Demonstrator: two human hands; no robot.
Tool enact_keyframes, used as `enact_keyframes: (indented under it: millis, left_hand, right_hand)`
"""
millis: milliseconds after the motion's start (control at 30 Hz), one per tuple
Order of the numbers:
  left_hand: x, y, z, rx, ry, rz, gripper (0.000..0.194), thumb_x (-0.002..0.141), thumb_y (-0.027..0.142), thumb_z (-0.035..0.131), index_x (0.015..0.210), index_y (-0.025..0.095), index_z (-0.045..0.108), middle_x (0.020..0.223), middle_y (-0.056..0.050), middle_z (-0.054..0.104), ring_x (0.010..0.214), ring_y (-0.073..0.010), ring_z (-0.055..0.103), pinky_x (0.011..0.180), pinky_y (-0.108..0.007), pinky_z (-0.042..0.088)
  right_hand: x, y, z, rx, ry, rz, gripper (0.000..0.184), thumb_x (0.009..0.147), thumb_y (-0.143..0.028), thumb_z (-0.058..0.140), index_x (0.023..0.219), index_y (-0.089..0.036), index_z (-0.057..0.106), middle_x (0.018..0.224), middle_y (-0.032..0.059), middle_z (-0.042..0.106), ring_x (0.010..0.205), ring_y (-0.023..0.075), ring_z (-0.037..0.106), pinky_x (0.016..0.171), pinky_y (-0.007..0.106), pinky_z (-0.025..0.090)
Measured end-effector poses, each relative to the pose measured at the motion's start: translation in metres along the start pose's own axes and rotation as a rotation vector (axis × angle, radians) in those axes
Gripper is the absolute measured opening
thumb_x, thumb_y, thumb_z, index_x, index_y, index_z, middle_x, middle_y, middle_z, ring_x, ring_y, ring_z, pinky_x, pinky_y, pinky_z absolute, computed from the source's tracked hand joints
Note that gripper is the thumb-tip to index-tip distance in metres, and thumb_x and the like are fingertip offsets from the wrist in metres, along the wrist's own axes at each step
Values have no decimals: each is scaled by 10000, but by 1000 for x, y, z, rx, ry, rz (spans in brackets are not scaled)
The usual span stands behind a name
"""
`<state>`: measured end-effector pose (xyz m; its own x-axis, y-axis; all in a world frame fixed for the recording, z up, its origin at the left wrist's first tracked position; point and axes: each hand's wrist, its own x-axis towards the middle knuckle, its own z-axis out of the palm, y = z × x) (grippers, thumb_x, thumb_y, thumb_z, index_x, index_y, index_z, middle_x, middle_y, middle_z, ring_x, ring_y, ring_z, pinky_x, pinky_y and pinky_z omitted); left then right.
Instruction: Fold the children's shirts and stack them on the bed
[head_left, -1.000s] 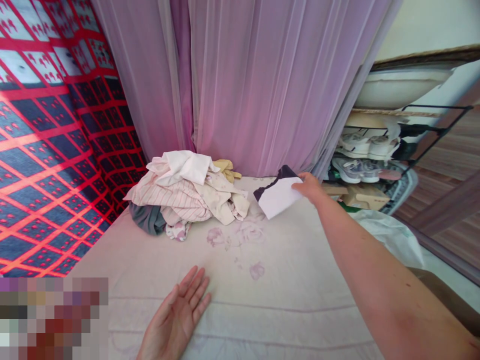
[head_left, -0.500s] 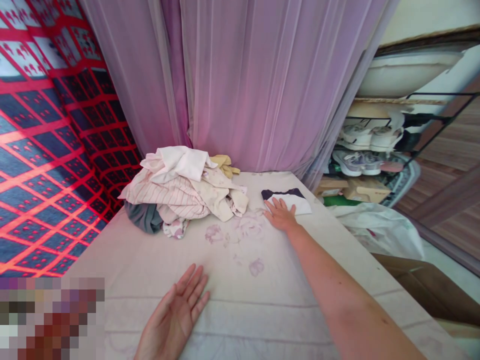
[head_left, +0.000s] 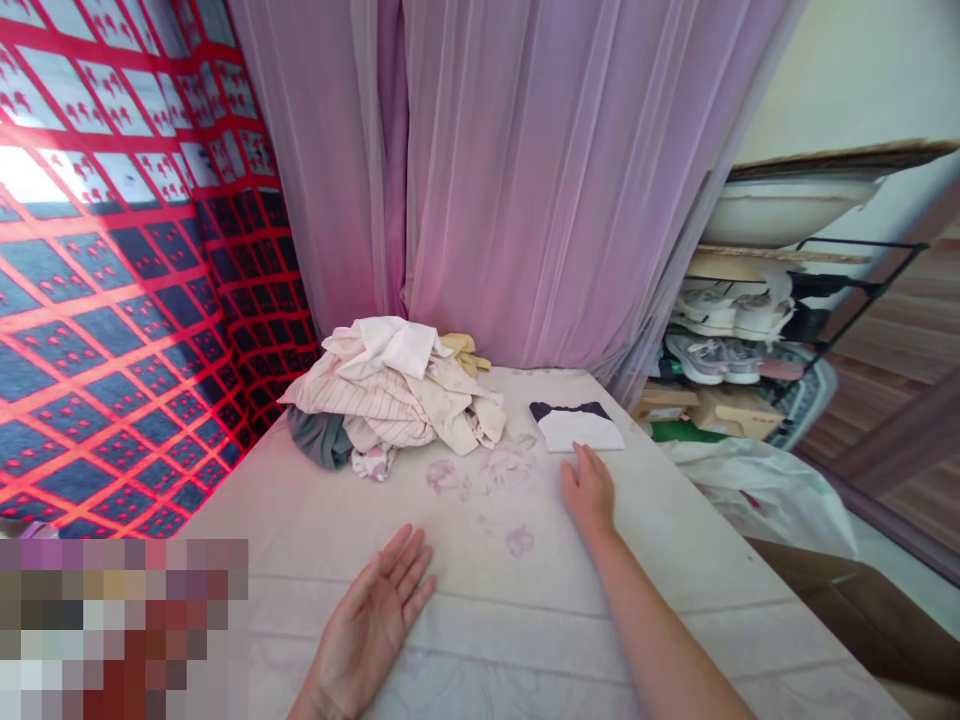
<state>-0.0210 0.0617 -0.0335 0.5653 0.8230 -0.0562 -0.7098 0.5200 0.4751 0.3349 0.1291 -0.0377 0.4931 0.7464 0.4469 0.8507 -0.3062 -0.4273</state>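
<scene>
1. The left hand [head_left: 371, 625] lies flat on the floral bed sheet [head_left: 525, 600], palm down, fingers stretched out and close together, holding nothing.
2. The right hand [head_left: 589, 492] also rests palm down on the sheet, fingers extended and loosely together, empty.
3. The fingertips of the right hand point toward a folded white garment with a dark band [head_left: 576, 427], which lies flat on the sheet just beyond them; I cannot tell whether they touch its near edge.
4. A heap of unfolded clothes [head_left: 390, 395], white, striped, cream and grey, sits to the left of the folded piece, well apart from both hands.
5. A pink curtain [head_left: 540, 180] hangs behind the bed.
6. A shoe rack [head_left: 750, 320] stands to the right.
</scene>
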Motion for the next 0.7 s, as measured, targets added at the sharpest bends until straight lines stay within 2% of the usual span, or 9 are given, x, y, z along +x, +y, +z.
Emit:
enact_keyframes:
  millis: [67,133,267,367,500,700]
  left_hand:
    - [1,0,0,18,33,26,386,943,293,368,1272,233,563,1451,-55,404,1386,-248,243,1159,-480,107]
    - [1,0,0,22,44,31,373,937,290,392,1256,231,575,1437,-60,426,1377,-251,267,1157,-479,127]
    - [1,2,1,29,41,6,355,930,290,426,1238,221,588,1398,-68,480,1350,-244,332,1146,-458,189]
    - [1,2,3,53,84,42,339,927,260,445,1231,219,589,1362,-72,519,1309,-236,401,1125,-443,245]
    - [1,2,5,36,92,49,326,931,265,444,1216,206,593,1322,-77,554,1245,-216,478,1078,-409,328]
    - [0,2,9,20,156,50,306,908,275,489,1175,181,603,1218,-84,618,1153,-202,554,1010,-364,401]
  right_hand:
    - [-14,5,-4,102,-19,46,516,849,-363,365,1266,-92,506,1307,172,515,1223,256,455,1034,404,350]
    - [-31,7,-8,160,-59,27,509,825,-353,392,1235,-88,534,1289,171,530,1202,257,480,1022,392,373]
    - [-69,1,-20,177,-108,-118,425,792,-297,445,1162,-165,609,1263,119,563,1178,239,509,1003,384,406]
    - [-93,-10,-31,194,-157,-208,356,775,-259,475,1067,-200,669,1222,98,601,1136,230,545,1002,388,411]
    - [-112,-22,-45,246,-199,-305,330,780,-249,471,1014,-214,700,1207,91,618,1130,232,555,1000,395,416]
    - [-131,-28,-47,332,-203,-266,305,792,-246,441,907,-223,723,1101,77,675,1024,221,620,905,371,494]
